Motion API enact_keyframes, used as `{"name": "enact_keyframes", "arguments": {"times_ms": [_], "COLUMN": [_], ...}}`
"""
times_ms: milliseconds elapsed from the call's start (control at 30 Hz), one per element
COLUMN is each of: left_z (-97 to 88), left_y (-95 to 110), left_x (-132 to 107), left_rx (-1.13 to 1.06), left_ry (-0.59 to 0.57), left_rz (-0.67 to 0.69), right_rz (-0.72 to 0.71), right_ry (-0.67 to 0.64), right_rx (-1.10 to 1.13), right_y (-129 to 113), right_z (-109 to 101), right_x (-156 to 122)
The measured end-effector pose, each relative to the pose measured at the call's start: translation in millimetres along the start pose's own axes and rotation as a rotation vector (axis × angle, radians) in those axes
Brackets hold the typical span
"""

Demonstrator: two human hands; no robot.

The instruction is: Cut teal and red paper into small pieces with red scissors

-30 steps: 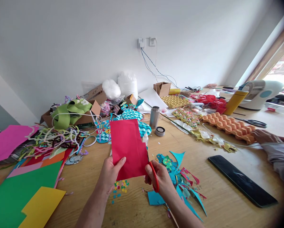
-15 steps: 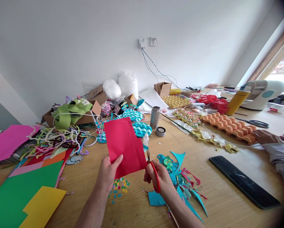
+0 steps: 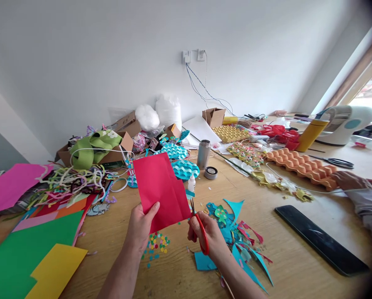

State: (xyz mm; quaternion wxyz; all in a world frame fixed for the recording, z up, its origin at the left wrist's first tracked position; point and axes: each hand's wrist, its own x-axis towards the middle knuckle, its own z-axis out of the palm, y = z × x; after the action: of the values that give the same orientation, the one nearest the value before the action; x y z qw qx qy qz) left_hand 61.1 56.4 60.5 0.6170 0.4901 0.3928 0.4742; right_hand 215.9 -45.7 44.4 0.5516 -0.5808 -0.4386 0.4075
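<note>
My left hand (image 3: 142,226) pinches the lower left part of a red sheet of paper (image 3: 159,187), thumb on top and fingers behind. The sheet is held up above the table and has a step cut out of its upper right edge. My right hand (image 3: 209,232) grips red-handled scissors (image 3: 202,233), with fingers in the loops. The scissor blades point up and away, close to the paper's lower right corner; whether they touch it I cannot tell. Below the sheet lie small coloured paper dots (image 3: 157,244). Blue and red paper scraps (image 3: 236,232) are heaped right of my right hand.
A black phone (image 3: 319,238) lies at the right, near another person's hand (image 3: 349,180) and sleeve. Behind the paper stand a glue bottle (image 3: 191,182), a metal flask (image 3: 204,154) and a tape roll (image 3: 210,172). Coloured sheets (image 3: 39,236) and pipe cleaners (image 3: 77,182) cover the left side.
The red sheet has shifted slightly left in my left hand. The scissors have moved a little away from its right edge, and their blades look slightly parted.
</note>
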Motion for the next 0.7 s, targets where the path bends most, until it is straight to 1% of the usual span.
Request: {"name": "enact_keyframes", "arguments": {"times_ms": [267, 700], "left_z": [1.7, 3.9], "left_y": [4.3, 4.3], "left_x": [-3.9, -6.5], "left_rx": [0.005, 0.057], "left_ry": [-0.084, -0.123], "left_rz": [-0.020, -0.021], "right_rz": [-0.010, -0.003], "right_ry": [-0.007, 0.014], "right_rx": [-0.033, -0.019], "right_y": [0.5, 1.3], "right_z": [0.5, -0.6], "right_x": [-1.1, -0.4]}}
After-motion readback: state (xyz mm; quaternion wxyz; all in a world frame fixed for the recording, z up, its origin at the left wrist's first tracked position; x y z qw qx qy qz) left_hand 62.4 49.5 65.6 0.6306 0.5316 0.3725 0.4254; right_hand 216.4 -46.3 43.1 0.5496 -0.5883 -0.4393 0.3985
